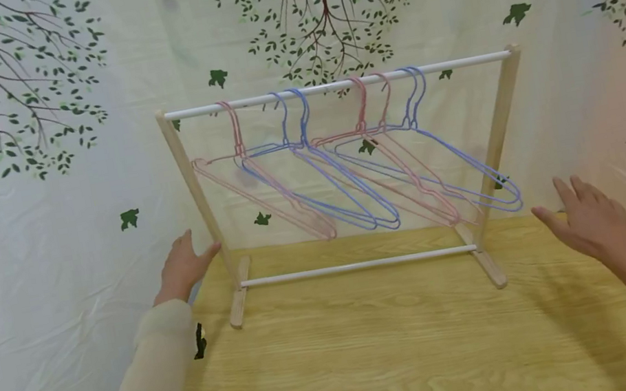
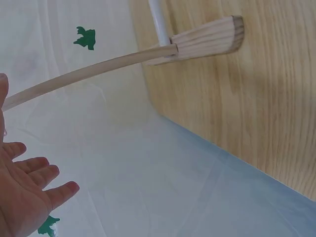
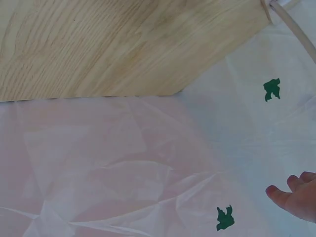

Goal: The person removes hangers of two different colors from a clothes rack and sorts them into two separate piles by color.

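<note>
A small wooden garment rack (image 1: 502, 113) stands on the table, with pink hangers (image 1: 240, 147) and blue hangers (image 1: 413, 124) hooked over its white top rail (image 1: 325, 88). No clothes are on them. Beside the left post (image 1: 196, 192), my left hand (image 1: 180, 269) is held with spread fingers, its thumb tip overlapping the post in the head view. The left wrist view shows the palm (image 2: 22, 195) and relaxed fingers holding nothing. My right hand (image 1: 597, 222) hovers right of the rack, apart from it, fingers extended. Only its fingertips (image 3: 279, 196) enter the right wrist view.
A white lower bar (image 1: 357, 266) joins the rack's wooden feet (image 1: 491, 269) on the wood-grain tabletop (image 1: 349, 364). Pale cloth (image 1: 149, 49) printed with trees and green leaf shapes hangs behind and on both sides. Light-coloured sleeves cover both forearms.
</note>
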The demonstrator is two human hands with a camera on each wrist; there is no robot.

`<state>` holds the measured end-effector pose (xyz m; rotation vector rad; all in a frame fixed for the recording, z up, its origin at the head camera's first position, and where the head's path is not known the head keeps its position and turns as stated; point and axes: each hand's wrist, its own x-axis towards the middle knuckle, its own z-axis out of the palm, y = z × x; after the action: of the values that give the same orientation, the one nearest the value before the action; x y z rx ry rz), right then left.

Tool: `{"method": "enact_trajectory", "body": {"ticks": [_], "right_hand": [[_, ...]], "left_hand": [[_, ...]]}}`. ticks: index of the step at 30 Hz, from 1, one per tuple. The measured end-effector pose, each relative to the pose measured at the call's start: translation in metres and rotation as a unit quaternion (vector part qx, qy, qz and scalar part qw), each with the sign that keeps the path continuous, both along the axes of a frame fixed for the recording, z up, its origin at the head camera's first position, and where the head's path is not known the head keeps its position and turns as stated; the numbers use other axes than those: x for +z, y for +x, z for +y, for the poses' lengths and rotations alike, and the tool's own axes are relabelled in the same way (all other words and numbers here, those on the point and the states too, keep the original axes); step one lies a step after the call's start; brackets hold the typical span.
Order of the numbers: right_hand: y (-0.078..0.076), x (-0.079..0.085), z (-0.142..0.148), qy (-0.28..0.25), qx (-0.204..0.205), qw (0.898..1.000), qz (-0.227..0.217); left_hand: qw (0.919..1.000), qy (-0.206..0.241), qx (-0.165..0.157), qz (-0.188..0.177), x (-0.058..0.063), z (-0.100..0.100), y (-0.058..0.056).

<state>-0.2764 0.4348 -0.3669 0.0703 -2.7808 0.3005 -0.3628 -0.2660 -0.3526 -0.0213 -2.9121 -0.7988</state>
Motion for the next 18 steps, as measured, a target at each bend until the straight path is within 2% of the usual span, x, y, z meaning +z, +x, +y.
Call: {"method": "enact_trajectory", "body": {"ticks": [10, 18], "right_hand": [[-0.002, 0.013, -0.002, -0.037, 0.005, 0.999, 0.019], [-0.005, 0.030, -0.007, -0.066, -0.001, 0.997, 0.034]], "left_hand": [[0.9975, 0.051, 0.003, 0.049, 0.003, 0.009, -0.016], [0.9894, 0.108, 0.017, 0.095, 0.003, 0.016, -0.026]]}}
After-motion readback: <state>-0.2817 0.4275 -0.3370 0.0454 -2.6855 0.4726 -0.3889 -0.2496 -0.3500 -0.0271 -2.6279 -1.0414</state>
